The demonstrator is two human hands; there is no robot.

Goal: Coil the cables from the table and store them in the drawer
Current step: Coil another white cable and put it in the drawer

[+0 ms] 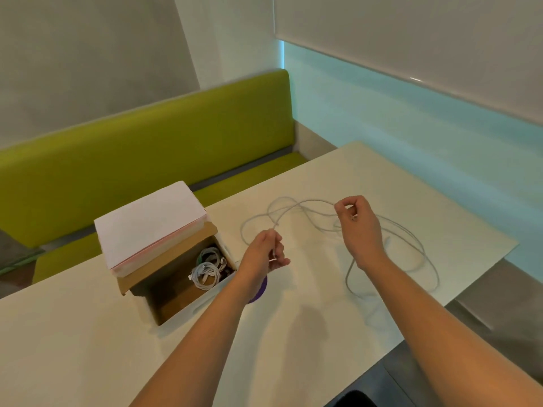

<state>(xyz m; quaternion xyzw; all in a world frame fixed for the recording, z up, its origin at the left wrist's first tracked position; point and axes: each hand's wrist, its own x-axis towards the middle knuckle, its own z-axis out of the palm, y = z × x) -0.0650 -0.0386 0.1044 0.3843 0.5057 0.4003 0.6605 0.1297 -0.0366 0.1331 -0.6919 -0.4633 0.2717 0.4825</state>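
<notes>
Both hands pinch the loose white cable (390, 227), our left hand (266, 254) gripping its plug end, our right hand (357, 223) lifting slack to form a loop for the open drawer (176, 289).

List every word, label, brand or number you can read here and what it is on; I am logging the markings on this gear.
None: no legible text shows anywhere in the head view.
The drawer box has a blank white top.
The long cable and the coiled cables in the open drawer show no markings.
</notes>
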